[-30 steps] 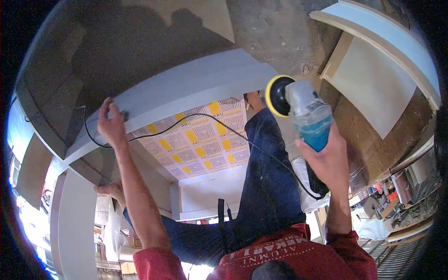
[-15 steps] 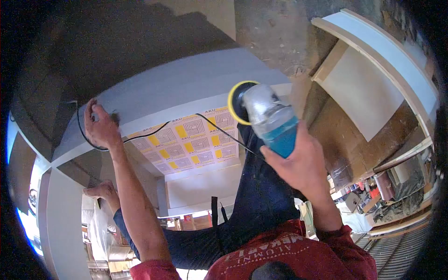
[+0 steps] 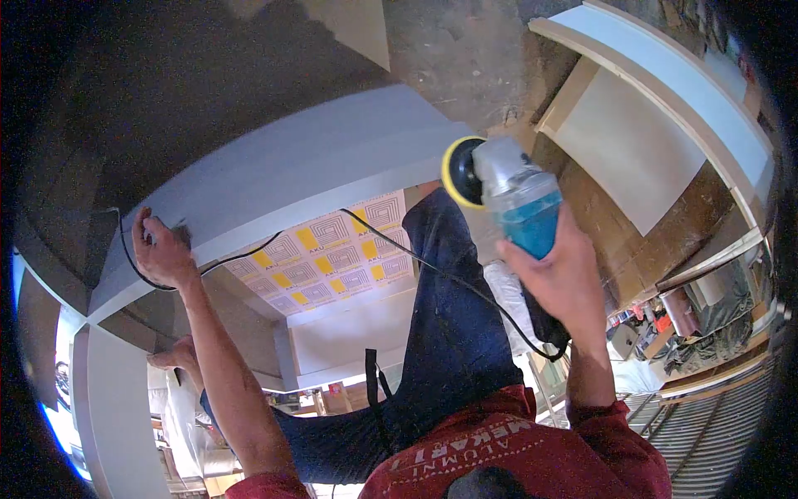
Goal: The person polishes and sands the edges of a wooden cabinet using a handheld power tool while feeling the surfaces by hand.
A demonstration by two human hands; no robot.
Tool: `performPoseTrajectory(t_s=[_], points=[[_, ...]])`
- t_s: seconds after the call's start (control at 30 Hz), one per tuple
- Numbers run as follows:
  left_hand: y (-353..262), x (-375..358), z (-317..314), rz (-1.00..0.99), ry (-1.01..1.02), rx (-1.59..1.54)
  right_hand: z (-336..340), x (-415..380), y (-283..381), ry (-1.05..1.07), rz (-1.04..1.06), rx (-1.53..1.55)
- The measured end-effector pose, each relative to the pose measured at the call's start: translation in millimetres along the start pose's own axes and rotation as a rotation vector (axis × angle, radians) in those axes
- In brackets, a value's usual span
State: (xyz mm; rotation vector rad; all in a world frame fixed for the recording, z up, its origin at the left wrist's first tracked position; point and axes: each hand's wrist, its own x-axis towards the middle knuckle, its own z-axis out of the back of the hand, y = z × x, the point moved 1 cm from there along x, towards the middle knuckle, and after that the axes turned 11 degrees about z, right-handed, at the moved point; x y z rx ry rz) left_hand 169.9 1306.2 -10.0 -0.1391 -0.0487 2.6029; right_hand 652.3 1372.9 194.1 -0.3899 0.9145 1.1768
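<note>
My right hand (image 3: 561, 270) is wrapped round a teal and silver power tool (image 3: 522, 204) with a yellow-rimmed round pad (image 3: 462, 172). The tool is raised off the grey panel (image 3: 291, 162), past its right end. On the panel's left part rests my left hand (image 3: 163, 249), fingers curled, close to the black cable (image 3: 137, 273); whether it pinches anything is hidden. The cable runs across below the panel and loops near the tool's rear.
Below the panel's edge is a board printed with yellow labels (image 3: 332, 258). A curved wooden frame (image 3: 665, 91) with a pale sheet (image 3: 632, 141) stands at the right. A bare foot (image 3: 176, 356) shows at lower left. Cluttered goods (image 3: 698, 333) lie at lower right.
My right hand has moved right with the tool, away from the panel's edge. My left hand sits slightly lower and further left in view. The cable's loop now shows under the tool.
</note>
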Motion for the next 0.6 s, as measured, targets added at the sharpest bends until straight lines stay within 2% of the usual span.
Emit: performPoseTrajectory(t_s=[0.17, 0.27, 0.33, 0.47, 0.53, 0.57, 0.6], points=[[-1.2, -3.0, 0.3, -0.015, 0.020, -0.107, 11.8, 6.3, -24.8, -0.050, 0.008, 0.034], [-1.5, -3.1, 2.0, -0.037, 0.019, -0.085, 10.8, 6.5, -16.3, -0.058, 0.050, 0.066], [-3.9, -3.9, 2.0, 0.015, 0.028, -0.069, 4.7, 4.7, -6.5, -0.054, 0.054, 0.096], [-8.6, -6.1, 4.7, 0.044, 0.051, -0.052, -12.9, -1.1, 11.8, 0.055, 0.101, -0.024], [3.9, -0.5, -2.3, -0.063, 0.026, -0.152, -19.7, -2.4, 19.9, 0.186, 0.112, -0.016], [12.7, 4.4, -9.7, 0.009, 0.073, -0.242, -20.9, -2.8, 22.0, 0.187, 0.155, -0.009], [-1.6, -1.5, 1.3, -0.001, 0.093, -0.168, -19.7, -4.0, 20.4, 0.184, 0.149, -0.007]])
